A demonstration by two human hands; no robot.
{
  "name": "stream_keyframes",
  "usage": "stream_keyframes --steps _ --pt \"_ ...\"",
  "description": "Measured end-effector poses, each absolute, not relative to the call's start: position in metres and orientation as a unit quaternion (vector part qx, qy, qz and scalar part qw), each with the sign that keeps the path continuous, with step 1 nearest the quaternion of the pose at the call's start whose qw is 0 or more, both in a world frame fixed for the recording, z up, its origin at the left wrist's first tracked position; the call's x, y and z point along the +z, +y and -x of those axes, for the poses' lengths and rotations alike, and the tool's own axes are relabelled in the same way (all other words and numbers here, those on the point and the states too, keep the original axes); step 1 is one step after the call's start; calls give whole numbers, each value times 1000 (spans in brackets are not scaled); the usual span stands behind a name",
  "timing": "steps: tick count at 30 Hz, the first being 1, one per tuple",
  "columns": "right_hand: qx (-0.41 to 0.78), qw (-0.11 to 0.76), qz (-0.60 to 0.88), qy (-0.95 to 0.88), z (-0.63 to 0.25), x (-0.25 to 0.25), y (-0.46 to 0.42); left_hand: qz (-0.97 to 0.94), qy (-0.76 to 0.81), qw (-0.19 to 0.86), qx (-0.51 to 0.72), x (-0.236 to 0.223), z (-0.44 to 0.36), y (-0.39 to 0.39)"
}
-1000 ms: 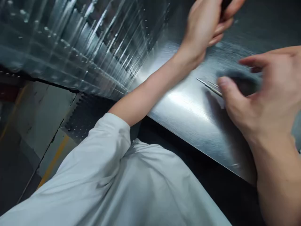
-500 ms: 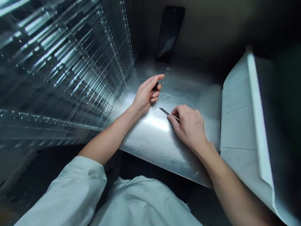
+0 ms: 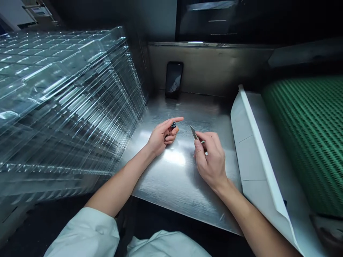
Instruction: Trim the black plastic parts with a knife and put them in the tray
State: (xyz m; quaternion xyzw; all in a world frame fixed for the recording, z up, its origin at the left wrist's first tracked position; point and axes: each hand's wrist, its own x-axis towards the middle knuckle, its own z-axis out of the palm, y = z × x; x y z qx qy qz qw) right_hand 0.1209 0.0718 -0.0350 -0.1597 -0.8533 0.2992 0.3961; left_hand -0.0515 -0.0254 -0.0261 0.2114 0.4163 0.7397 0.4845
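My left hand [image 3: 163, 135] rests on the steel table [image 3: 177, 178], pinching a small dark round part [image 3: 173, 124] between thumb and forefinger. Just to its right, my right hand [image 3: 210, 159] is closed round metal tweezers [image 3: 193, 132], whose tips point up and left toward the part, a short gap away. Both forearms reach in from the bottom, the left one in a white sleeve.
A tall stack of clear plastic trays [image 3: 64, 103] fills the left side. A dark phone [image 3: 174, 79] leans against the back wall. A white slanted guard [image 3: 257, 153] borders the table's right, with a green ribbed belt [image 3: 308, 135] beyond it.
The view has lifted and pulled back. My right hand picked the tweezers up off the table and raised their tips toward the part in my left hand.
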Motion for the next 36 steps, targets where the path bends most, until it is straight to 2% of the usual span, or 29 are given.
stream_keyframes --steps 4,10,18,29,36 --pt "345 422 177 -819 -120 -34 74 -250 422 506 709 -22 39 -25" --pt "405 390 179 -807 -122 -36 75 -281 423 541 670 -23 23 -23" --pt "409 359 163 -823 -120 -35 73 -292 426 556 651 -31 14 -21" --pt "339 391 144 -844 -122 -37 79 -262 431 563 655 -26 22 -23" --pt "341 412 122 -836 -123 -37 79 -274 366 614 643 -18 27 -29"
